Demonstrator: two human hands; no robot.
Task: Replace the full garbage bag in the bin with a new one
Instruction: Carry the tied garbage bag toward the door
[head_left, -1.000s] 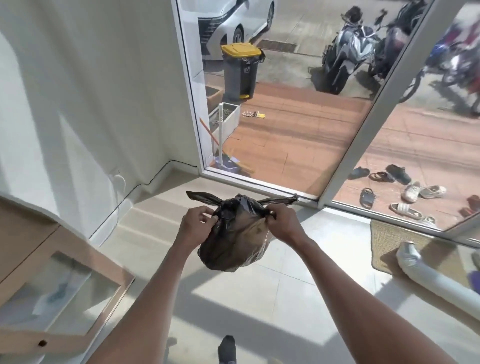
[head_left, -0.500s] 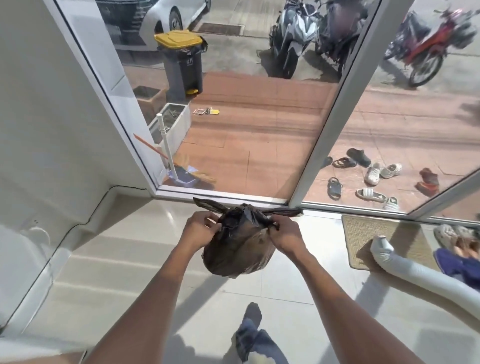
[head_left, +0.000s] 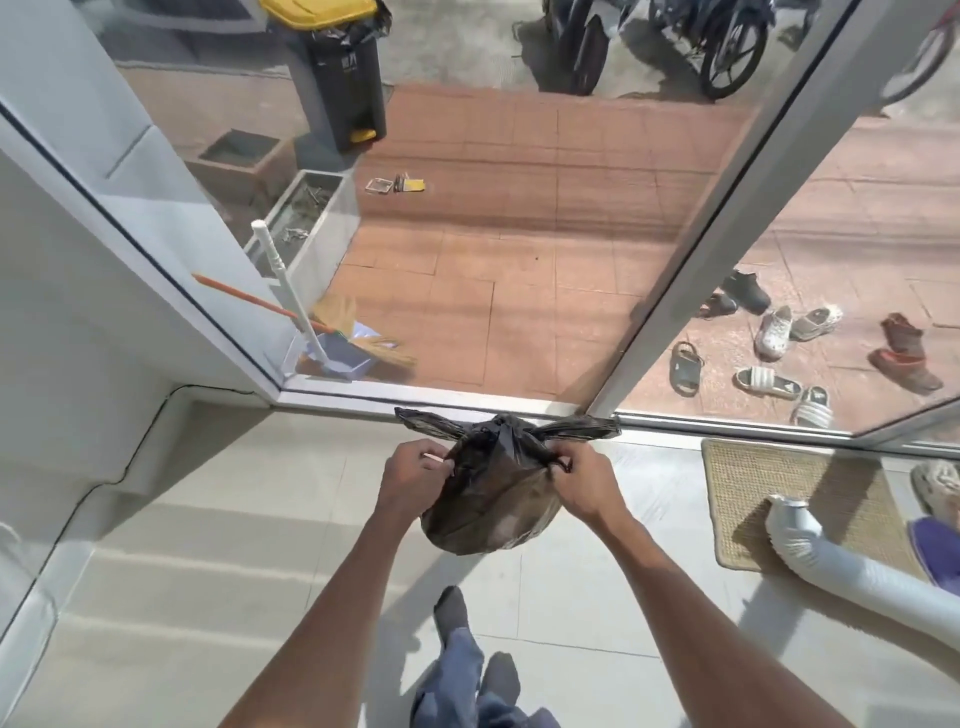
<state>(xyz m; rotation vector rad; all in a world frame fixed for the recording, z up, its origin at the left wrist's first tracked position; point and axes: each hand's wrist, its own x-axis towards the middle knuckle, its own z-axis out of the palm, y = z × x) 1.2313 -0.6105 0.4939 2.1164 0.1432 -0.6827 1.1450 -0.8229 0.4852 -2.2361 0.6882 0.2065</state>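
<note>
A person grips a knotted black garbage bag (head_left: 491, 499) above the tiled floor (head_left: 208, 571).
The left hand (head_left: 413, 480) and right hand (head_left: 587, 486) each pinch its top near a glass door (head_left: 519, 260).

Two hands, left hand (head_left: 413, 480) and right hand (head_left: 584, 486); one black garbage bag (head_left: 491, 499); one yellow-lidded bin (head_left: 340, 67); one doormat (head_left: 800, 499); one broom (head_left: 332, 319); one dustpan (head_left: 332, 358)

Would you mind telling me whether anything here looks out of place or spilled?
Nothing looks spilled. The black garbage bag is knotted shut and held off the floor by the left hand and right hand. The only untidy spot is outside: small litter lies loose on the red paving near the yellow-lidded bin.
</note>
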